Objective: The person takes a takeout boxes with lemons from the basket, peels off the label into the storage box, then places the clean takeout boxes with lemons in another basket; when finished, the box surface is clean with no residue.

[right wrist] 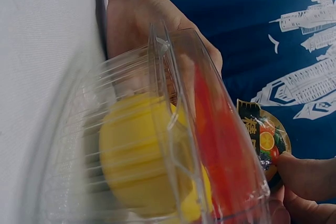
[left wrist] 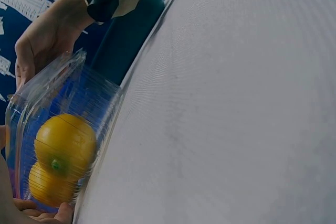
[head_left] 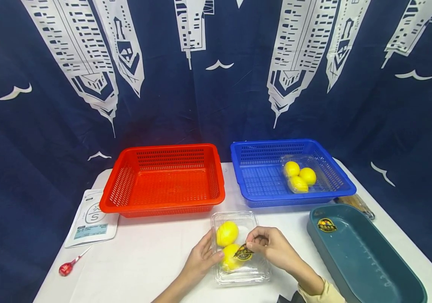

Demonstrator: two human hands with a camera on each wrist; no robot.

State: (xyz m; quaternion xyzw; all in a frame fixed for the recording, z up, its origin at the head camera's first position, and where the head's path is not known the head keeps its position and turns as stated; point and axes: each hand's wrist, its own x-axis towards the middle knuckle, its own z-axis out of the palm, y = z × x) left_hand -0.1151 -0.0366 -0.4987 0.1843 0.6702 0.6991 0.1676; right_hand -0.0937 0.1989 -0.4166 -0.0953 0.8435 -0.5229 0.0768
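A clear plastic clamshell box (head_left: 257, 272) stands on the white table with its lid down. Two yellow lemons (head_left: 227, 233) show through its left half; they also appear through the ribbed wall in the left wrist view. My left hand (head_left: 200, 256) holds the box along its left side, the thumb over the lid. Above the lid, my right hand (head_left: 274, 247) pinches a black and gold round fruit sticker (right wrist: 266, 142) between thumb and fingers. The sticker's printed face is visible in the right wrist view. Whether it touches the lid cannot be told.
Behind the box stand a red basket (head_left: 163, 209) and a blue basket (head_left: 261, 197) with a box of three lemons (head_left: 299, 176). A dark green bin (head_left: 367, 252), bearing a similar sticker, is at right. A white pouch (head_left: 91, 219) and red lollipop (head_left: 66, 268) lie left.
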